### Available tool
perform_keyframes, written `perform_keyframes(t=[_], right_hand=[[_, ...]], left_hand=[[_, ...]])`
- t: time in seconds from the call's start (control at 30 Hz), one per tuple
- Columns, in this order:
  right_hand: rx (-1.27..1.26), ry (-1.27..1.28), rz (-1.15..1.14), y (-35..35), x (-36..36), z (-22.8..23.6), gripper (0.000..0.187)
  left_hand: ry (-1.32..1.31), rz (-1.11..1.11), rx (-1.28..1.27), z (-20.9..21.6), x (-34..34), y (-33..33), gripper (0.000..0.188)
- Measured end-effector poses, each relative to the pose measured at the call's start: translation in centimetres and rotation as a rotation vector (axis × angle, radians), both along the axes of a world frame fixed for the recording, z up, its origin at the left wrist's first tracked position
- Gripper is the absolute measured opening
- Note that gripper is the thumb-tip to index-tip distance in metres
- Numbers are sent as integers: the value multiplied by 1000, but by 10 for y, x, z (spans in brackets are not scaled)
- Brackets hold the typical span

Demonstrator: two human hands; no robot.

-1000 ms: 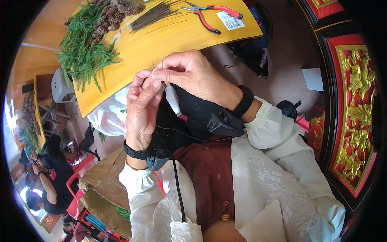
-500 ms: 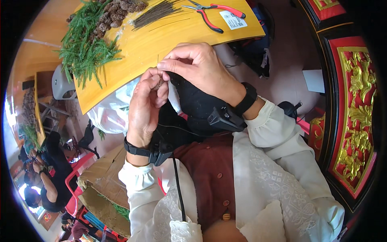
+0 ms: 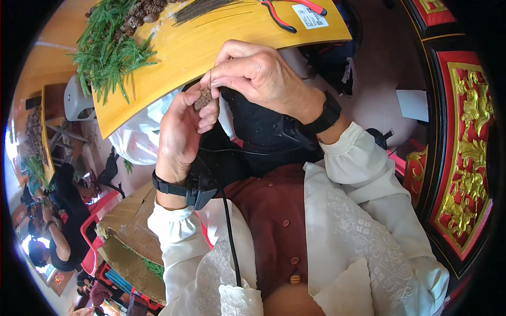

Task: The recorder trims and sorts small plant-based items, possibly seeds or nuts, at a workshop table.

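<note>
Between the thumb and fingers of my left hand [image 3: 181, 126] sits a small brown pine cone [image 3: 202, 100]. My right hand [image 3: 258, 73] is just above it, thumb and forefinger pinched on a thin dark wire [image 3: 211, 76] at the top of the cone. The wire's tip sticks up past the fingers; how it runs around the cone is partly hidden. Both hands are close together in front of the table edge, over my lap.
The yellow table [image 3: 174, 68] bears green artificial sprigs [image 3: 108, 58], pine cones [image 3: 150, 9], dark wires [image 3: 208, 10] and red-handled pliers [image 3: 279, 20]. Below are a plastic bag [image 3: 134, 137] and a cardboard box [image 3: 124, 226]. A person [image 3: 68, 221] sits at far left.
My left hand has opened a little, showing more of the pine cone. The right hand has lifted slightly and turned at the wire. The view has shifted, moving the pliers toward the top edge.
</note>
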State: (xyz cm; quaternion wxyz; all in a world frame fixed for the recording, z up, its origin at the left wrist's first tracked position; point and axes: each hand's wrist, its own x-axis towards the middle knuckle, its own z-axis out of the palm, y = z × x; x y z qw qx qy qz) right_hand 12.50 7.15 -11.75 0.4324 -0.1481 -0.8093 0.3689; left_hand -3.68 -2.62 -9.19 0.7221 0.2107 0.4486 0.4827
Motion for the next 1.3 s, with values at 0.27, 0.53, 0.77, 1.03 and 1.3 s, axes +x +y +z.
perform_keyframes(t=[0.27, 0.53, 0.77, 1.03, 1.3], right_hand=[[87, -9, -1, -2, 4, -4, 14], [109, 14, -54, -5, 3, -6, 10], [16, -103, -253, -19, 4, -4, 6], [-281, -172, -173, 1, 13, -5, 9], [21, -80, -34, 15, 14, 11, 14]], left_hand=[[52, -19, -9, 5, 1, -6, 27], [85, 5, 24, 7, 5, -4, 23], [693, 74, 243, -6, 29, -6, 16], [1420, 73, 516, -15, 38, -4, 18], [379, 27, 120, 17, 10, 4, 24]])
